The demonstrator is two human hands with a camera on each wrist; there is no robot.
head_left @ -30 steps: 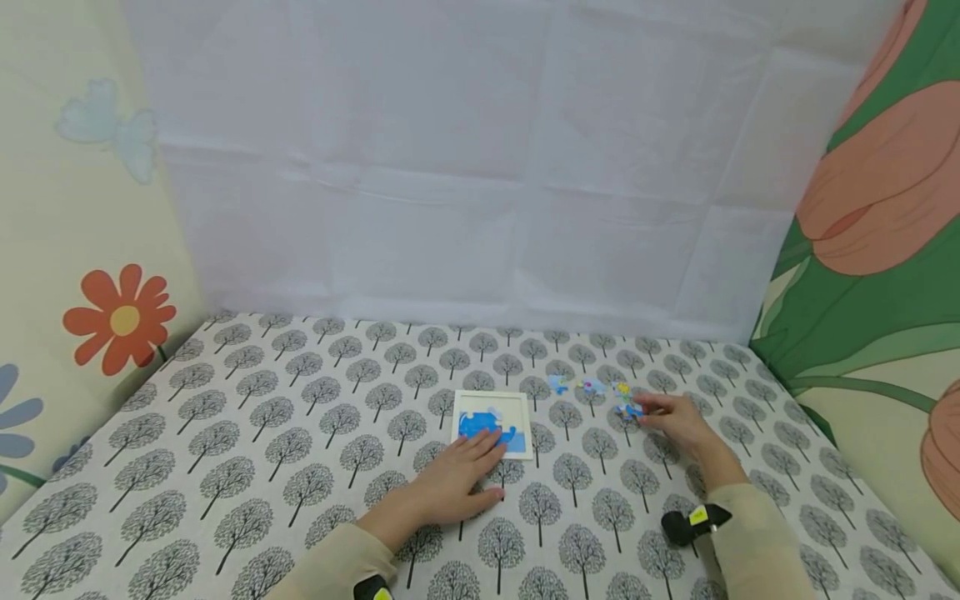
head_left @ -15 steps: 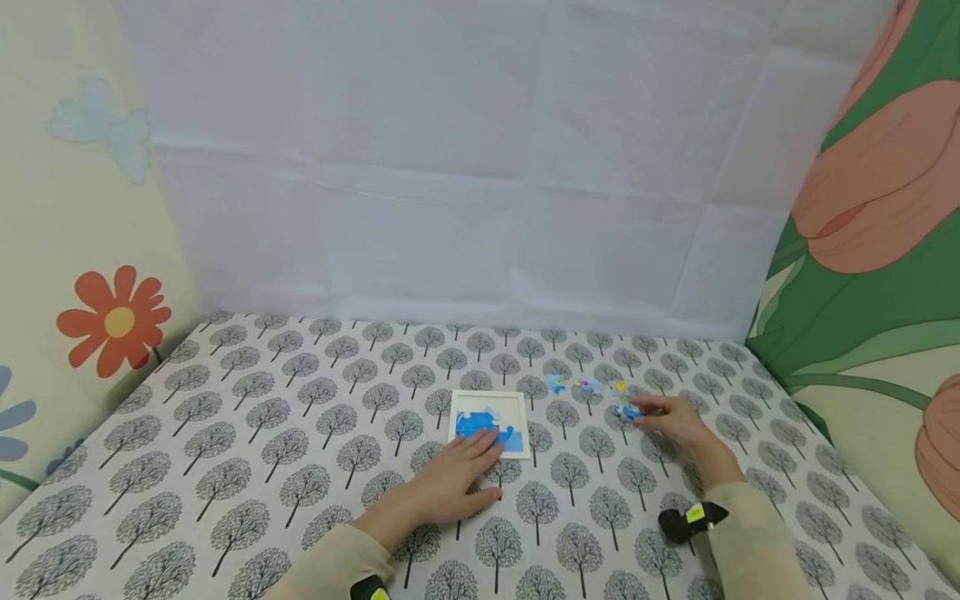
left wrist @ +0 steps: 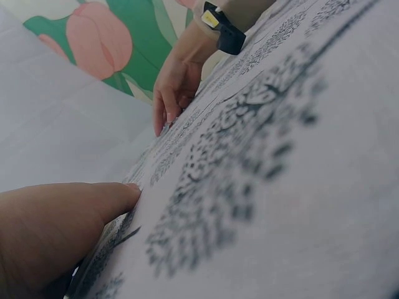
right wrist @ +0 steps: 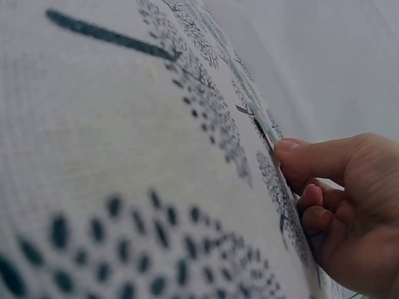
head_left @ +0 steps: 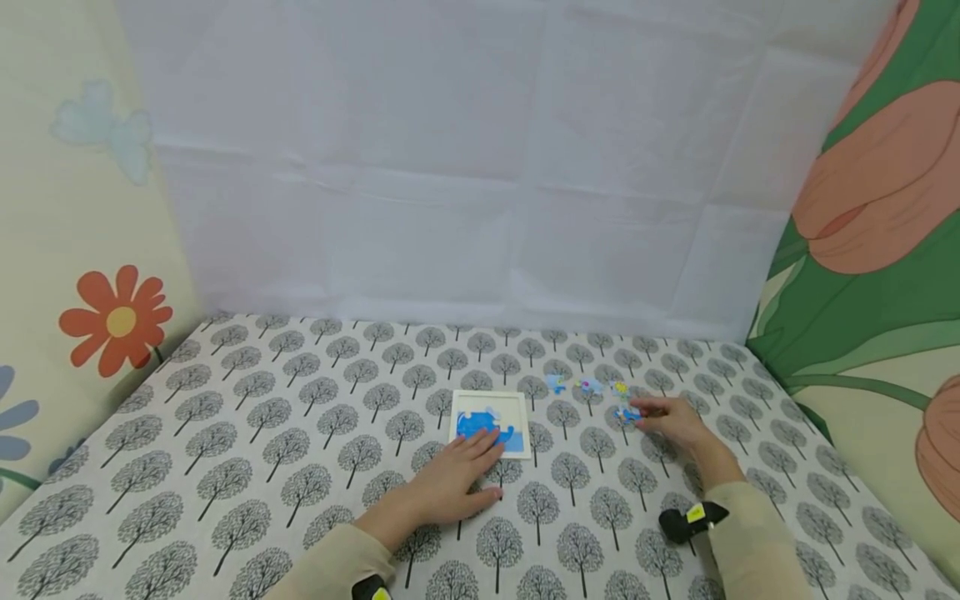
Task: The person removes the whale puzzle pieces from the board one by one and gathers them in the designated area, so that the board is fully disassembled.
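A white square puzzle frame point(head_left: 491, 393) lies on the cloth, partly filled with blue pieces point(head_left: 478, 421) forming an animal-like picture. My left hand point(head_left: 450, 482) rests flat with its fingers straight over the frame's lower part, covering some of the picture. To the right, my right hand point(head_left: 677, 422) pinches a blue puzzle piece point(head_left: 628, 413) by its right edge, thumb against fingers, low at the cloth. In the right wrist view the right hand point(right wrist: 349, 199) shows its thumb pressed on a thin edge. The left wrist view shows the left thumb point(left wrist: 112, 198) near the cloth.
Three loose puzzle pieces lie behind the held one: a blue one point(head_left: 556, 382), a light-blue one with pink point(head_left: 590, 385) and one with a yellow flower point(head_left: 621, 388). A tree-print cloth point(head_left: 300, 458) covers the table. A white sheet point(head_left: 450, 167) hangs behind.
The head view has shifted slightly. The blue piece at the right fingertips has turned or tipped a little; the left hand stays on the frame.
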